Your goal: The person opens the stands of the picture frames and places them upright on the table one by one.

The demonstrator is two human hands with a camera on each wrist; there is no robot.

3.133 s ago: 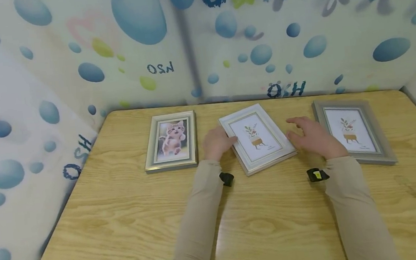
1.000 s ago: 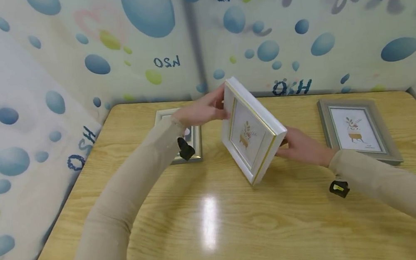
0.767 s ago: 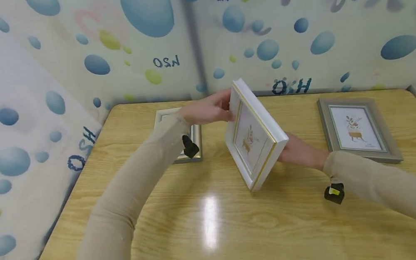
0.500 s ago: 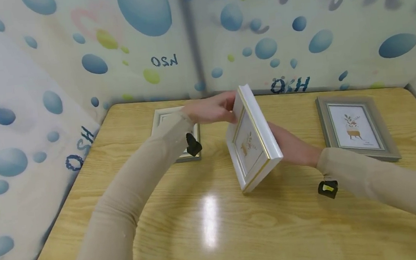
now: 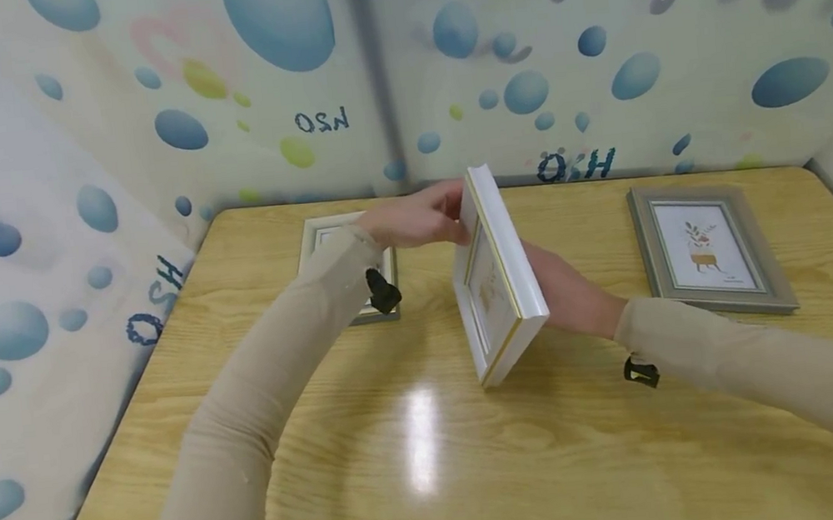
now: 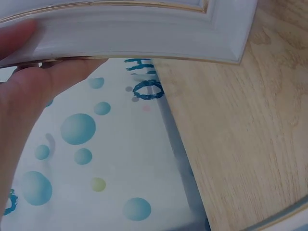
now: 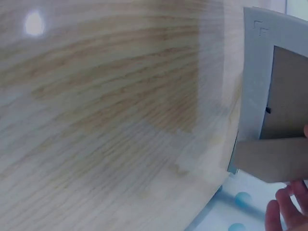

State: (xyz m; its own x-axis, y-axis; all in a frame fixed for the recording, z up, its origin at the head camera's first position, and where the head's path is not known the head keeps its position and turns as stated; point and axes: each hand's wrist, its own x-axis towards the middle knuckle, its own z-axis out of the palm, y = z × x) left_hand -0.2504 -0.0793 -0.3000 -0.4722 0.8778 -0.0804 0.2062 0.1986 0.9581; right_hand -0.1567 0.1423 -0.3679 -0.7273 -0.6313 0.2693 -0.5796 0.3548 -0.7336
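A white picture frame (image 5: 510,259) with gold trim is tipped up on edge mid-table, its picture side turned toward the left. My left hand (image 5: 412,217) pinches its far upper edge, thumb on the front; the left wrist view shows fingers behind the frame's border (image 6: 134,33). My right hand (image 5: 570,287) reaches behind the frame, its fingers mostly hidden in the head view. In the right wrist view, a brown stand flap (image 7: 274,161) juts from the frame's back, with right-hand fingers (image 7: 288,207) curled at its underside and a fingertip on its other side.
Under my left forearm lies a silver picture frame (image 5: 384,317), partly covered. A grey picture frame (image 5: 772,276) with a plant print lies flat at the right. The wooden table (image 5: 542,465) meets a patterned wall covering (image 5: 413,68) at its back edge.
The white frame lay flat 3.1 s ago; now it is raised on edge. In the last second it has turned further leftward, and my right hand has moved left behind it.
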